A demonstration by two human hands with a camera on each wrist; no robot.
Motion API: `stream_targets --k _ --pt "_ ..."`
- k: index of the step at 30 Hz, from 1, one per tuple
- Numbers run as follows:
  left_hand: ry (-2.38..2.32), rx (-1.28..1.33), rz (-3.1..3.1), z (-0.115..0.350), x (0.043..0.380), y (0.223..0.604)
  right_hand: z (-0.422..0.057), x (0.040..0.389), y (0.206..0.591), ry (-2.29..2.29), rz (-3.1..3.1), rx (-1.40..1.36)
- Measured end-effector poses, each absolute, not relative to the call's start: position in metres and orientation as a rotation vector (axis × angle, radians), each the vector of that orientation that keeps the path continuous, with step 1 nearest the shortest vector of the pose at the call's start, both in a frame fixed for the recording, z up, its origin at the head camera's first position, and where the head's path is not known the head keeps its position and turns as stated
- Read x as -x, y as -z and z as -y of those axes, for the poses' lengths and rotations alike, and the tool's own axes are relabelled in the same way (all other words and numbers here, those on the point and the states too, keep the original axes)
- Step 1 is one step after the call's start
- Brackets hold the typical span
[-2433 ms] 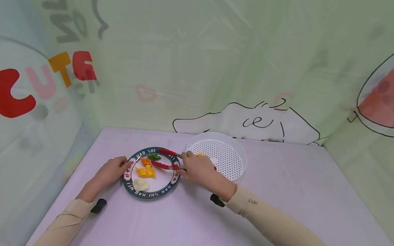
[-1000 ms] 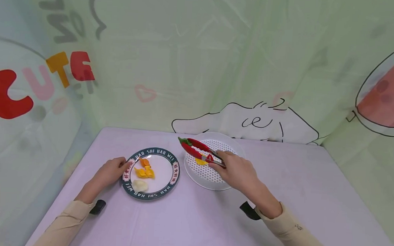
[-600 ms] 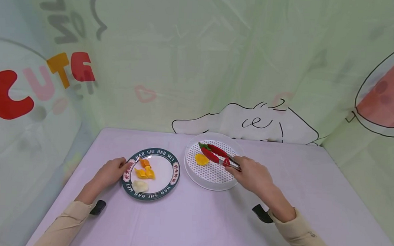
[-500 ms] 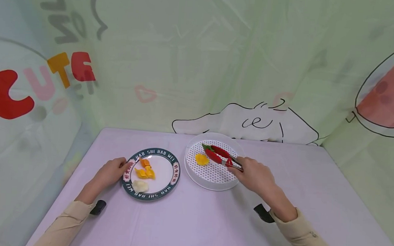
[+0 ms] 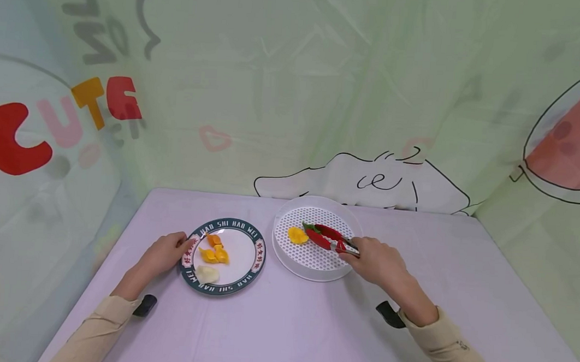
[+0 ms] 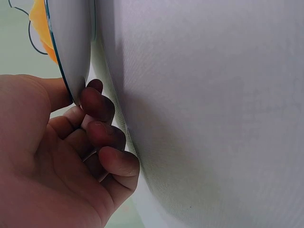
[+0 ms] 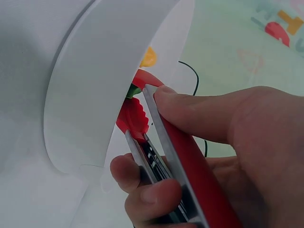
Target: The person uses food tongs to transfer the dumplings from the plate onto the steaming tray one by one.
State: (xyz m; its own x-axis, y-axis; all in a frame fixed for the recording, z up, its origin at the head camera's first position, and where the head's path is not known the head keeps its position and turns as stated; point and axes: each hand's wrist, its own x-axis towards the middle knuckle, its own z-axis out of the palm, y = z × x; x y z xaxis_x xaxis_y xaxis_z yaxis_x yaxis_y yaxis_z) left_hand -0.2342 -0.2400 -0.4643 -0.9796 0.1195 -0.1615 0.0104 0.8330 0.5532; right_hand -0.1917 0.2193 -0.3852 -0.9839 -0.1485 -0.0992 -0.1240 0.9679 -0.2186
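My right hand (image 5: 379, 262) grips red-tipped metal tongs (image 5: 318, 239), thumb on one arm and fingers round the other. Between the tong tips is a green dumpling-like piece (image 5: 310, 226), low over the perforated floor of a round white steamer tray (image 5: 310, 273). A yellow piece (image 5: 297, 235) lies in that tray, just left of the tips. In the right wrist view the tray's wall partly hides the green piece (image 7: 134, 91). My left hand (image 5: 165, 251) pinches the left rim of a patterned plate (image 5: 258, 256), thumb above and fingertips beneath in the left wrist view.
On the plate lie an orange piece (image 5: 213, 240), yellow dumpling-like pieces (image 5: 209, 255) and a whitish one (image 5: 207, 275). The tray stands right of the plate, near the back edge of the lilac-covered table (image 5: 262, 332). Printed cloth (image 5: 294, 94) hangs behind.
The tongs have lifted the green piece off the plate and carried it right over the tray, then lowered it beside the yellow piece. My left hand has stayed on the plate rim.
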Motion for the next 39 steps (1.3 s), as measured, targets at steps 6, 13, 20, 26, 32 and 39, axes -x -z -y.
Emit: stream_targets --k 6,13,20,26,32,39 --pt "-0.860 -0.093 -2.825 0.240 0.234 0.466 -0.220 0.192 0.388 0.289 -3.014 0.194" --pt "-0.846 -0.092 -2.828 0.238 0.235 0.466 -0.220 0.187 0.378 0.246 -3.024 0.163" --pt "-0.839 -0.082 -2.826 0.239 0.234 0.467 -0.220 0.182 0.364 0.217 -3.049 0.104" --pt "-0.847 -0.079 -2.819 0.239 0.233 0.467 -0.202 0.179 0.357 0.314 -3.087 0.121" --pt "-0.854 -0.079 -2.815 0.238 0.233 0.465 -0.168 0.174 0.366 0.473 -3.042 0.205" --pt "-0.848 -0.077 -2.817 0.237 0.233 0.464 -0.128 0.164 0.386 0.569 -2.962 0.392"
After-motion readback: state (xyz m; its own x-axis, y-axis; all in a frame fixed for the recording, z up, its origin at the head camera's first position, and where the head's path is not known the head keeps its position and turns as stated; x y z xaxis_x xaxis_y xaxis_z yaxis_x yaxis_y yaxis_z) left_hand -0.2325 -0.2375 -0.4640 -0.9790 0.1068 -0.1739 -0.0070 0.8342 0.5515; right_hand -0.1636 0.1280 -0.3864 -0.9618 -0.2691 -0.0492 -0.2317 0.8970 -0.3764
